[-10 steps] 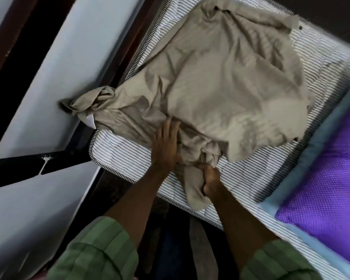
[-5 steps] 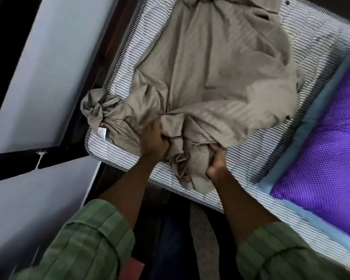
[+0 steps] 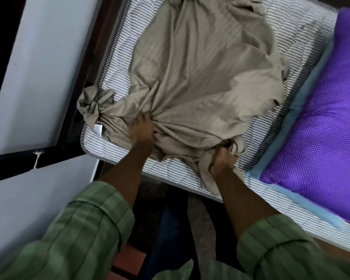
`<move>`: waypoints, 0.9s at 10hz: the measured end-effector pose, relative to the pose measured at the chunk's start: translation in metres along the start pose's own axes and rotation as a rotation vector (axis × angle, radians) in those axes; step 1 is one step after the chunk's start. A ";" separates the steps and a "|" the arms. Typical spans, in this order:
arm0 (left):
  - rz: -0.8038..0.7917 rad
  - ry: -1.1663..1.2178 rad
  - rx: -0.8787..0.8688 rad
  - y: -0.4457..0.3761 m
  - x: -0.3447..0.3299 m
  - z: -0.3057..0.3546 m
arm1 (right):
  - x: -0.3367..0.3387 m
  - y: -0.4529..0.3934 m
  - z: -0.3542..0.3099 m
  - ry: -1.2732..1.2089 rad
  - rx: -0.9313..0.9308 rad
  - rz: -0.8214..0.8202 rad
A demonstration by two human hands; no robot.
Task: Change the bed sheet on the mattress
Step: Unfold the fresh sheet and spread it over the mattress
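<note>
**Sheet being gathered, mattress mostly bare**

Since half a second ago the sheet [image 3: 200,77] bunches tighter. Left hand [image 3: 140,132] and right hand [image 3: 222,160] each clench folds at the near edge. Beyond, the striped mattress [image 3: 303,31] lies uncovered; fresh sheeting remains.

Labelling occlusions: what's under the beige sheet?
The beige sheet lies bunched on the striped mattress, whose bare ticking shows around it. The left hand and right hand grip its near folds. Anything beneath the heap is covered.
</note>
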State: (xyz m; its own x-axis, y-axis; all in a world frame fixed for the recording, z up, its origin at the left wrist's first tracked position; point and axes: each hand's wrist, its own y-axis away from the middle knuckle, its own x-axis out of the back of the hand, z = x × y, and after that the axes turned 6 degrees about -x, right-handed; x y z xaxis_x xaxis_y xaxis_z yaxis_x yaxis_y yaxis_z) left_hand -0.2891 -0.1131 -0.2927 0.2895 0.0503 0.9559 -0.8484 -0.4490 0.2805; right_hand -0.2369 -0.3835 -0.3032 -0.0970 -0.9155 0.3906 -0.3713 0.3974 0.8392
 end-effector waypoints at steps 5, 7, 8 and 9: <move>0.110 0.747 -0.419 0.027 0.130 0.247 | 0.082 0.039 -0.116 0.251 0.511 0.197; 0.207 0.816 -0.490 0.007 0.208 0.389 | 0.206 0.022 -0.229 0.322 0.680 0.214; 0.223 0.789 -0.545 0.008 0.234 0.453 | 0.269 0.009 -0.263 0.313 0.782 0.231; 0.144 0.719 -0.587 0.011 0.240 0.512 | 0.327 -0.022 -0.284 0.389 0.785 0.201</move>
State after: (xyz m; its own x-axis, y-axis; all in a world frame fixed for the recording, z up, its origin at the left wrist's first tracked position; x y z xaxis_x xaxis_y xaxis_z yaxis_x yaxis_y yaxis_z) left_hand -0.0016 -0.5629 -0.1047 -0.0128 0.6562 0.7545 -0.9993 0.0180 -0.0325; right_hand 0.0022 -0.6738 -0.0864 0.0386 -0.6903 0.7225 -0.9190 0.2593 0.2968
